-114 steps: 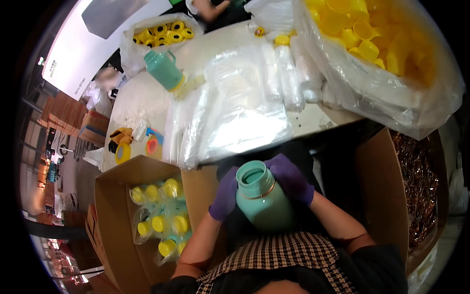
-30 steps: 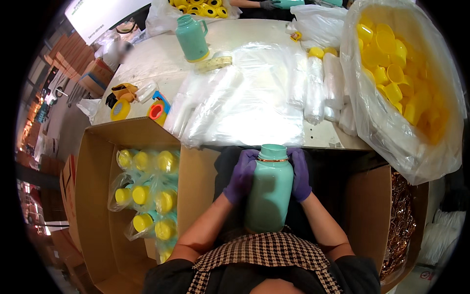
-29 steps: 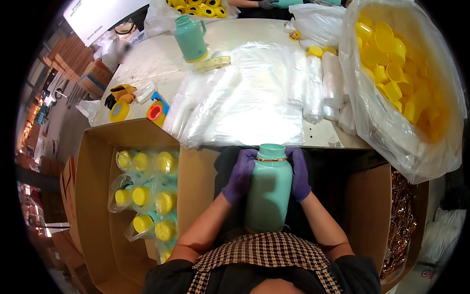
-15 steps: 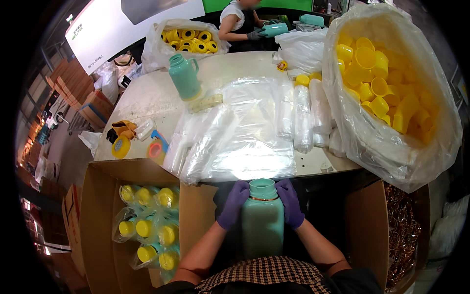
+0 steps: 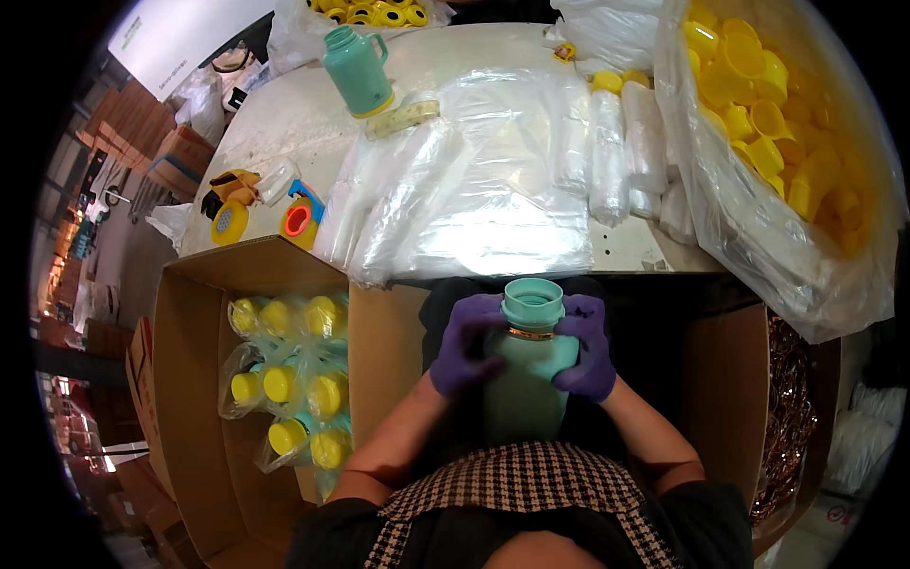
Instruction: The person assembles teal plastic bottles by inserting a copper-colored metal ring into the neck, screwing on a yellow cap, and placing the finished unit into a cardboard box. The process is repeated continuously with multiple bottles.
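Observation:
A turquoise flask body [image 5: 526,394] stands upright at my lap, its round mouth uncovered. Round its neck sits a thin copper-coloured ring [image 5: 531,334]. My left hand [image 5: 467,346], in a purple glove, is at the flask's left side with thumb and fingers apart; motion blurs the fingertips. From the right, my right hand [image 5: 588,351], gloved alike, grips the flask at its neck and shoulder near the ring. A turquoise flask with a handle and yellow base [image 5: 358,76] stands on the table.
Plastic bags [image 5: 502,180] cover the middle of the table [image 5: 270,123]. Left are tape rolls [image 5: 230,220] and a carton [image 5: 251,256] of bagged, yellow-capped flasks [image 5: 278,384]. A big bag of yellow cups [image 5: 763,123] stands right, above a box of copper-coloured rings [image 5: 787,427].
The view has tilted down, so the co-worker is out of sight. My left hand has loosened from the flask's neck and its fingers have spread. My right hand has shifted around the shoulder.

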Available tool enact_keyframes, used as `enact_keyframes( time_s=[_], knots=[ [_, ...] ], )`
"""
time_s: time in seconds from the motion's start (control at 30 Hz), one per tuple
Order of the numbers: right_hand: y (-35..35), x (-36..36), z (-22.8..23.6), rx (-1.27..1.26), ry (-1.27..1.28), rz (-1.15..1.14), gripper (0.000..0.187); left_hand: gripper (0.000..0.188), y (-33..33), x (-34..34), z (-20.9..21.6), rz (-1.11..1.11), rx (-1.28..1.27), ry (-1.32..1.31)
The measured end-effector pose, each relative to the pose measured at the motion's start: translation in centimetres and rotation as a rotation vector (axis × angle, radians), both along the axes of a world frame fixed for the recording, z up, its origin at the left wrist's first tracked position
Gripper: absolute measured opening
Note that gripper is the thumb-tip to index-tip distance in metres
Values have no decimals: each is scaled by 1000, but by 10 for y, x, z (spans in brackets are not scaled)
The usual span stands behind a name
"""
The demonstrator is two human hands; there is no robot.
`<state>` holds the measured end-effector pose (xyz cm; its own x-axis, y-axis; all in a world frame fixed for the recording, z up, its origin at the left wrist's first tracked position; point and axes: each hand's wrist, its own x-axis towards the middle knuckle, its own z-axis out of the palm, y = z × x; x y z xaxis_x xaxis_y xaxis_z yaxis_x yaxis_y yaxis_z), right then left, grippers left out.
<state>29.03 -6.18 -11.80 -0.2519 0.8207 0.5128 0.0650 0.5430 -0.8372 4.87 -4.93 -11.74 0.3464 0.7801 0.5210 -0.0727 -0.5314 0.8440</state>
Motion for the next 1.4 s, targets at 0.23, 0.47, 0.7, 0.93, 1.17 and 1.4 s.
enact_keyframes(
  time_s=[0.23,0.47,0.7,0.93,1.17,1.4],
  knots=[
    [-1,3,25,-36,-287,77,81,84,-18,11,19,193,109,193],
    [-7,-2,25,-86,-280,-4,75,72,-13,12,12,241,105,259],
    [-15,-9,17,-147,-254,-60,68,60,-18,14,8,284,56,232],
    [-24,-53,97,258,-205,211,48,62,33,-16,119,129,-686,-279],
    [82,82,180,142,-379,126,25,66,7,-63,115,-471,-907,752],
    [187,429,152,-66,-927,-1738,129,69,-25,-121,62,79,-972,240]
  ],
)
